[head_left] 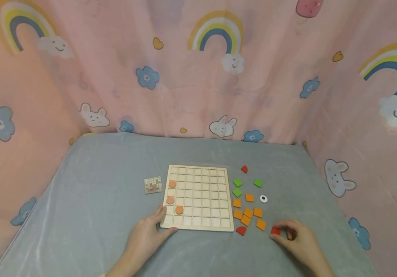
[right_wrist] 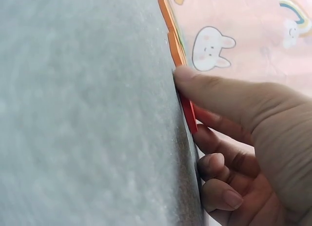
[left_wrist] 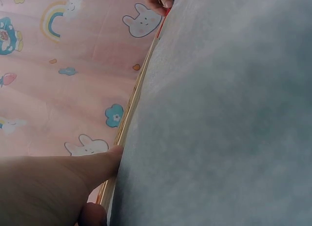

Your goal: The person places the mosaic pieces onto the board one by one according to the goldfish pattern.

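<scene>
A pale wooden grid board [head_left: 198, 204] lies on the grey cloth. My left hand [head_left: 146, 234] rests at its near left corner, thumb along the front edge and fingers by the left edge. In the left wrist view the thumb of that left hand [left_wrist: 58, 179] touches the board's edge [left_wrist: 129, 109]. Three round orange discs, one of them a disc [head_left: 179, 209] near that hand, sit in cells on the left. Right of the board, my right hand [head_left: 298, 240] pinches a red tile [head_left: 275, 231] between thumb and fingers, low at the cloth; the right wrist view shows the red tile [right_wrist: 188, 113] edge-on.
Several orange square tiles [head_left: 261, 224] lie right of the board, with green tiles [head_left: 258, 183] behind them. Red quarter-round pieces [head_left: 241, 230] and a white disc with a black dot [head_left: 263, 199] lie there too. A small pattern card [head_left: 153, 185] is left of the board.
</scene>
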Tool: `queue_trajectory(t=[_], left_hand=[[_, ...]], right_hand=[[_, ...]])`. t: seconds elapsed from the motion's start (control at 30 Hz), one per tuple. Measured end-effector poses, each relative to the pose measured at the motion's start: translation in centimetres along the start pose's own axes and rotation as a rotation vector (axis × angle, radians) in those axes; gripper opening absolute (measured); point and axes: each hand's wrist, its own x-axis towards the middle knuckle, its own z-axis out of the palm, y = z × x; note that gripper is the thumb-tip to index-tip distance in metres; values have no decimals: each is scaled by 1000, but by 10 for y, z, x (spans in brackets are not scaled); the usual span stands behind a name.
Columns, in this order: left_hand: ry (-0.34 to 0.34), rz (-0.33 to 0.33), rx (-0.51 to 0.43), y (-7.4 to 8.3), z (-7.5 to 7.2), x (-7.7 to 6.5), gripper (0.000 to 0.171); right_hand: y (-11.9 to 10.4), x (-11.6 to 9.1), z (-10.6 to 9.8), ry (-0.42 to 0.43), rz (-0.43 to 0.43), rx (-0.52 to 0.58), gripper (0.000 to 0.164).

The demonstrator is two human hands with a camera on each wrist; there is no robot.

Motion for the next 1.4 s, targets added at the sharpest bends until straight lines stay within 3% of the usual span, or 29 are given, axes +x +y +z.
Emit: queue_trajectory(t=[0.27,0.7,0.97,1.23,1.4], left_hand=[[2,3,8,-2,2,1,78],[24,17,12,-2,2,0,77],[20,14,2,-1,2,0,78],[19,12,-6,-2,2,1,78],[16,9,-17,-2,2,0,79]], right_hand=[[-2,2,-2,-38,37,0,26],[-2,2,-3,39,-70,-19,23],[-3,7,-7,-21,-28,-28,42],[-3,11,-8,-49,-32,-68,26],[-4,11,-9,-40,-31,-85,26]])
